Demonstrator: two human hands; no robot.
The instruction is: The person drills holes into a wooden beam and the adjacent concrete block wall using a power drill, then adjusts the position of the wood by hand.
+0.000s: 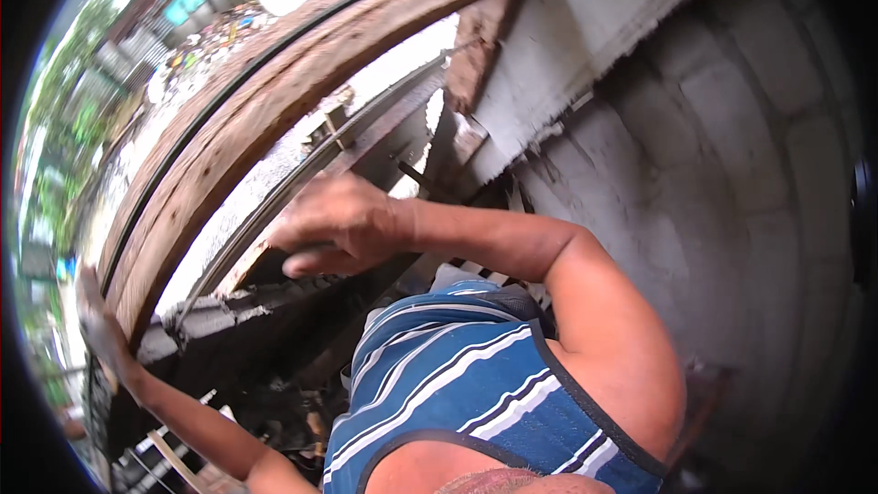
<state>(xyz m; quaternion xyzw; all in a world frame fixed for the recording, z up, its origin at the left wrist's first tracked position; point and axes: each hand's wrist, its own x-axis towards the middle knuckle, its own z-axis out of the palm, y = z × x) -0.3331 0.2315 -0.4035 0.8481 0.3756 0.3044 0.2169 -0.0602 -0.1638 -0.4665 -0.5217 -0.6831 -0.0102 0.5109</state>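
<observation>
My left hand [102, 325] is at the far left, against the lower end of a long wooden beam [219, 137]. Its fingers stretch upward along the beam's outer side, somewhat blurred. A dark cable or strip [197, 123] runs along the beam's length. My right hand [343, 220] hovers in front of my chest, below the beam and apart from it. The right fingers are loosely bent, with the thumb standing away from them, and nothing shows between them. Behind the right hand lies a long metal-looking rail or edge [274, 206].
A grey block wall [695, 146] rises on the right, with a ragged-edged pale panel [585, 46] above it. A short wooden piece [476, 50] joins the beam near the top. Broken blocks [219, 316] lie low on the left. Outside are rubble [197, 59] and greenery [73, 128].
</observation>
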